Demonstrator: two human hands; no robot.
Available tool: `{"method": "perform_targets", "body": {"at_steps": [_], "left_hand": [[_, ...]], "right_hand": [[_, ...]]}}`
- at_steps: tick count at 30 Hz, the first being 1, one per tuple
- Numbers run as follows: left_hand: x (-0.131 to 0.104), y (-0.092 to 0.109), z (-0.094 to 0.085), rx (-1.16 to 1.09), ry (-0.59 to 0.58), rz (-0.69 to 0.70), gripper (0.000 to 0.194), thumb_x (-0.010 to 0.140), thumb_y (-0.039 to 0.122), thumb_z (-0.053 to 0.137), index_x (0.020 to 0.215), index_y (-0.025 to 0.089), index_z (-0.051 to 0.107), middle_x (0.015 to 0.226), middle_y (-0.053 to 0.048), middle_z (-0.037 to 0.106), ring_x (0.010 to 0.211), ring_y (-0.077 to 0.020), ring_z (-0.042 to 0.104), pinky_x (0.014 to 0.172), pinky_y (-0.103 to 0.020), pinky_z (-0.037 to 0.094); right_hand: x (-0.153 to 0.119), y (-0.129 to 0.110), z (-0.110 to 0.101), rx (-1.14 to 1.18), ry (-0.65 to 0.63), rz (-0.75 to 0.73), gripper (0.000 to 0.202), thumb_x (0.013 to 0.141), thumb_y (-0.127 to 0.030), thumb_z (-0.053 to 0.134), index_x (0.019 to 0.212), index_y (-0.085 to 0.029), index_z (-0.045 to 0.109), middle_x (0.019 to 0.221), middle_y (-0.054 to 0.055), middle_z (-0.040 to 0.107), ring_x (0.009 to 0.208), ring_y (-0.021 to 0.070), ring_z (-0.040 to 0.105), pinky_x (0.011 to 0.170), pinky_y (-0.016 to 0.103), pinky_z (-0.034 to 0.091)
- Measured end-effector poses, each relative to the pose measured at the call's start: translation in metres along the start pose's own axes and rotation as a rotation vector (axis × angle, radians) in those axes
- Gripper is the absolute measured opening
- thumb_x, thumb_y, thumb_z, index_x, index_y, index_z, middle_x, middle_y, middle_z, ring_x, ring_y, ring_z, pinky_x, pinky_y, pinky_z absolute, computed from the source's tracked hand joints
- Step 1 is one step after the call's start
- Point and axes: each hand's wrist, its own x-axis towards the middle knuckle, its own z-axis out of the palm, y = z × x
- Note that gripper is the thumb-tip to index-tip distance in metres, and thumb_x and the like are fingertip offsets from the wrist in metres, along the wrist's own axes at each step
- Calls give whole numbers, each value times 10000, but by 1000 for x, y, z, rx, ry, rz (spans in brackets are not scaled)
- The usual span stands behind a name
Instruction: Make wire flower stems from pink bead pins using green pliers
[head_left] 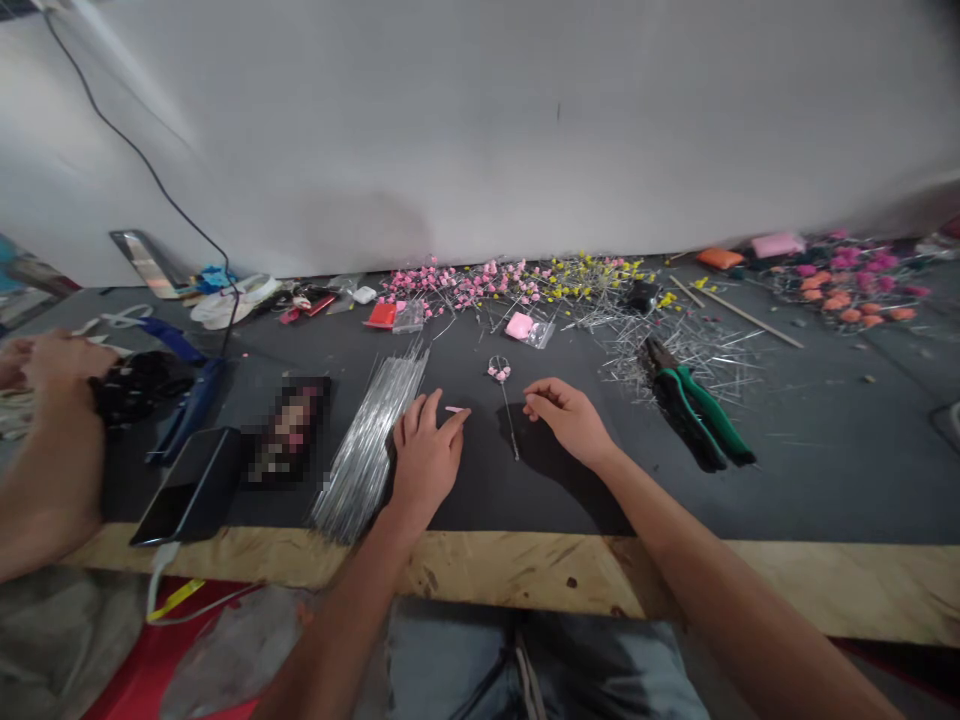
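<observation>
My left hand [429, 450] rests at the right edge of a bundle of thin silver wires [371, 440], its fingers spread. A small pale pink sliver [454, 408] shows beside its thumb; I cannot tell whether it touches the hand. Between my hands a twisted wire stem [510, 418] lies on the dark tabletop, with a small wire loop bearing pink beads or blobs [499, 370] at its far end. My right hand [568, 415] is just right of this stem, apart from it. Its fingers are curled and the thumb is near the index finger; anything between them is hidden.
Green-handled pliers [701, 415] lie right, by scattered wires [682, 350]. Pink-tipped [465, 280] and yellow-tipped stems [596, 275] line the back near a pink packet [519, 326]. Left are a phone [187, 485], a blue tool [187, 410] and another person's hand [64, 365].
</observation>
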Motion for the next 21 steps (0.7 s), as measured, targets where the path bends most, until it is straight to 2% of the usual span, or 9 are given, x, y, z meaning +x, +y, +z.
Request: {"method": "perform_targets", "body": {"at_steps": [12, 21], "left_hand": [[0, 0, 1, 2, -5, 5, 313, 863, 248, 401, 1098, 290, 603, 1321, -82, 431, 1231, -286, 348, 969, -480, 317], [-1, 0, 0, 12, 10, -90, 303, 851, 314, 412, 1080, 259, 602, 1317, -90, 438, 1229, -297, 347, 969, -490, 320]], "right_hand": [[-1, -1, 0, -3, 2, 1, 129, 766, -284, 535, 843, -193, 584, 662, -18, 611, 632, 114, 571, 659, 265, 435], [0, 0, -1, 3, 2, 0, 130, 761, -281, 532, 842, -196, 586, 662, -11, 618, 626, 121, 574, 663, 277, 443]]}}
